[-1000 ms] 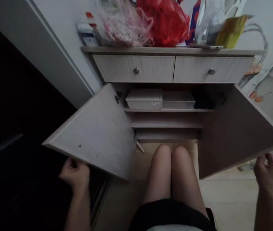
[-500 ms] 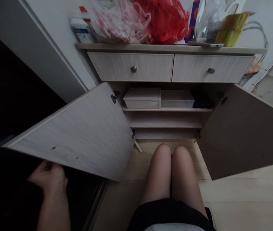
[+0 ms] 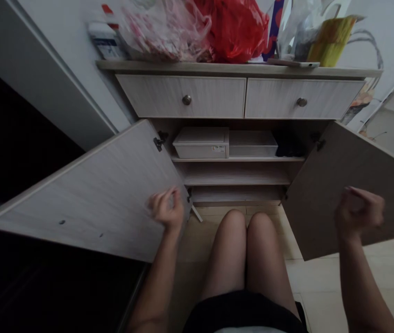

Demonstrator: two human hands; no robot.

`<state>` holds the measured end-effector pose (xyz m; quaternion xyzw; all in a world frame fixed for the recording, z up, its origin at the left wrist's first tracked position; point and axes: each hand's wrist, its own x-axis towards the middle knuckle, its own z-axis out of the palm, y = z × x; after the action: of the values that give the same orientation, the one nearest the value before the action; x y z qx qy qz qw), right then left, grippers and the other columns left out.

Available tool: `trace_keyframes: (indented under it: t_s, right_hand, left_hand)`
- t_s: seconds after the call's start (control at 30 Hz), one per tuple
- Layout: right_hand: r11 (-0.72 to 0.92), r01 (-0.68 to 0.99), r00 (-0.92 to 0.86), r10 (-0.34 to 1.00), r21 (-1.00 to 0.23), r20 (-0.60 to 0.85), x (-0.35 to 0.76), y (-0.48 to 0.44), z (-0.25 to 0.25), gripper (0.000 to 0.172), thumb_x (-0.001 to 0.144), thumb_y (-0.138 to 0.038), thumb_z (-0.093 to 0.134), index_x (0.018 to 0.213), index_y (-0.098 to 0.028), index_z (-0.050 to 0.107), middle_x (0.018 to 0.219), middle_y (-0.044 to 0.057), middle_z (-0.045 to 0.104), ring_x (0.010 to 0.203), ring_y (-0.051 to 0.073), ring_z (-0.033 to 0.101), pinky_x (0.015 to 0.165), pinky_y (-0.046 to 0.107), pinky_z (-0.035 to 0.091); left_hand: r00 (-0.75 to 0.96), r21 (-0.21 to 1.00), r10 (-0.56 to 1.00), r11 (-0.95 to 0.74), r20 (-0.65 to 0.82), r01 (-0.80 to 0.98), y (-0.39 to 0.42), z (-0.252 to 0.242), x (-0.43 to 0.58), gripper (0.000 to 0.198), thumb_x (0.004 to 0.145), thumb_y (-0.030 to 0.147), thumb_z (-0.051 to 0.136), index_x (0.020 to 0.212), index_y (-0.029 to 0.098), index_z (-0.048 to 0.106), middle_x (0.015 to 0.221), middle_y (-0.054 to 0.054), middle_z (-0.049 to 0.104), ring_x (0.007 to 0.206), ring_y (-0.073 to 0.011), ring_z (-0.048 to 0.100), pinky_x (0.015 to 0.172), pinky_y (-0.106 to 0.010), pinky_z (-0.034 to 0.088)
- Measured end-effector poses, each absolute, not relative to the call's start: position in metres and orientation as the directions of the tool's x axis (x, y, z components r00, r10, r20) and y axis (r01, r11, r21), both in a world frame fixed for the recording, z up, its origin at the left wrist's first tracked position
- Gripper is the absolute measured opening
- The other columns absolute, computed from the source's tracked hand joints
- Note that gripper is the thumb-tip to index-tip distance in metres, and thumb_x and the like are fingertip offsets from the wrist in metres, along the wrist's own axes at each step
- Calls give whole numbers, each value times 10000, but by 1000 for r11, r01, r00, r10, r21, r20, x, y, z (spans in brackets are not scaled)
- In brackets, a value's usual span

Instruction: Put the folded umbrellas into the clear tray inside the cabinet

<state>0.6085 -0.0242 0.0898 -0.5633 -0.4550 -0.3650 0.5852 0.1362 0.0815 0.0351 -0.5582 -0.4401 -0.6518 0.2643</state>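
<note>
My left hand [image 3: 167, 208] is in the air in front of the inner face of the left cabinet door [image 3: 113, 194], its fingers loosely curled and slightly blurred, with nothing seen in them. On the other side, my right hand [image 3: 359, 213] is raised before the right cabinet door [image 3: 325, 208], fingers bent in toward the thumb and no object showing. Both doors stand swung outward. Between them, the upper shelf carries a lidded white box [image 3: 200, 143], a shallow clear tray [image 3: 252, 143] and a dark item [image 3: 289, 144] whose kind I cannot make out.
Two drawers with round knobs [image 3: 187, 100] are closed above the doors. On the cabinet top lie a red plastic bag [image 3: 235, 34], a pinkish clear bag [image 3: 169, 32], a white bottle [image 3: 103, 41] and a yellow container [image 3: 332, 39]. My knees [image 3: 247, 226] are close to the cabinet front.
Both hands have left the outer edges of the doors and come inward and up. The left door appears opened slightly wider. The view has shifted a little.
</note>
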Motion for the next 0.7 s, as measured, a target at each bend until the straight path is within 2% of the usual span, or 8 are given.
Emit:
trace_keyframes:
  t_s: [0.07, 0.13, 0.27, 0.33, 0.5, 0.7]
  right_hand:
    - [210, 946, 186, 274, -247, 944, 603, 29, 86, 187, 901, -392, 574, 855, -236, 664, 799, 79, 691, 759, 239, 640, 761, 411, 485]
    - [240, 940, 118, 438, -242, 891, 598, 74, 90, 251, 938, -390, 530, 879, -204, 689, 856, 85, 709, 818, 228, 630, 778, 376, 456]
    - [137, 970, 60, 663, -200, 746, 593, 151, 98, 272, 945, -323, 497, 907, -195, 733, 919, 104, 703, 867, 243, 573, 754, 360, 385]
    - [74, 988, 30, 764, -133, 644, 592, 184, 99, 282, 947, -290, 489, 983, -188, 749, 999, 122, 694, 914, 258, 551, 757, 368, 362]
    - [16, 996, -53, 892, 85, 449, 593, 237, 94, 316, 962, -262, 482, 1115, -181, 746, 1197, 162, 626, 1064, 298, 507, 831, 397, 342]
    - [-19, 990, -38, 913, 137, 407, 597, 262, 88, 348, 947, -215, 444, 1055, -177, 772, 1202, 169, 621, 1087, 309, 499, 849, 423, 344]
  left_hand:
    - [-80, 269, 336, -568, 939, 778, 119, 58, 179, 220, 949, 396, 589, 939, 224, 727, 812, -66, 700, 814, -213, 645, 868, -405, 437]
    - [89, 215, 428, -612, 899, 761, 159, 78, 215, 239, 967, 389, 563, 939, 226, 736, 865, -74, 723, 877, -222, 649, 894, -407, 422]
    - [400, 58, 570, -622, 718, 781, 230, 102, 269, 201, 959, 298, 561, 968, 219, 746, 958, -95, 738, 958, -250, 624, 903, -425, 414]
    - [504, -18, 625, -617, 596, 787, 258, 108, 288, 195, 942, 241, 563, 929, 209, 755, 958, -107, 733, 979, -263, 610, 904, -431, 410]
    - [571, -136, 714, -571, 406, 810, 301, 115, 313, 300, 914, 82, 483, 861, 130, 774, 958, -173, 721, 1100, -301, 579, 983, -484, 349]
    - [593, -109, 710, -602, 381, 791, 326, 106, 321, 273, 887, 111, 522, 900, 162, 789, 896, -156, 737, 1127, -312, 567, 1016, -526, 313]
